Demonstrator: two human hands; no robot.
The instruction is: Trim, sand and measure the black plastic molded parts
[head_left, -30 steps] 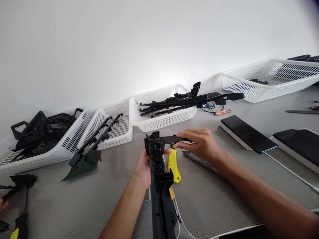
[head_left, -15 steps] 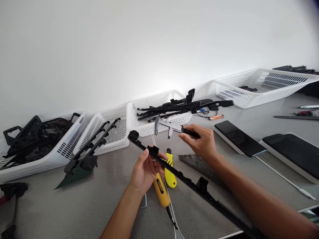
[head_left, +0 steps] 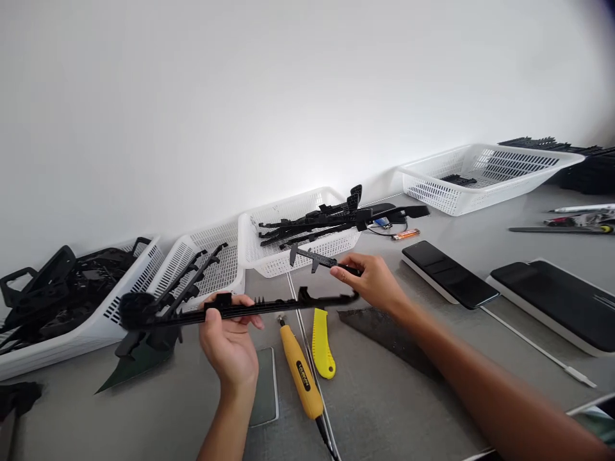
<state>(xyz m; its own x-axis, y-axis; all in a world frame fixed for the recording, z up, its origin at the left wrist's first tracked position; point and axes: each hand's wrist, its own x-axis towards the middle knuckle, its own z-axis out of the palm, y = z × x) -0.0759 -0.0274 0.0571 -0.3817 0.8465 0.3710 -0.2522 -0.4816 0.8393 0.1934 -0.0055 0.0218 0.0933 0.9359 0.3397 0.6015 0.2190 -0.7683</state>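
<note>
A long black plastic strip [head_left: 269, 308] with clips lies nearly level in my left hand [head_left: 231, 342], thumb in front and fingers behind it. The strip's rounded wide end points left; its hooked thin end is close to my right hand [head_left: 368, 278]. That hand is closed round the dark end of a caliper [head_left: 314, 257], whose jaws point left, above the strip and in front of the middle basket. Below the strip, a yellow corded tool [head_left: 302, 374] and a bright yellow cutter [head_left: 323, 346] rest on the grey table [head_left: 163, 410].
White baskets with black parts stand along the wall: left [head_left: 91, 333], next to it [head_left: 240, 272], middle [head_left: 276, 266] and right [head_left: 494, 195]. A black phone [head_left: 449, 272] on a white box, a larger black device [head_left: 557, 298], a lighter [head_left: 406, 235] and a dark blade-like sheet [head_left: 389, 333] lie rightward.
The strip has turned from a steep slant to nearly level, and my left hand has moved left. My right hand with the caliper has shifted slightly left and down. The camera view has shifted a little.
</note>
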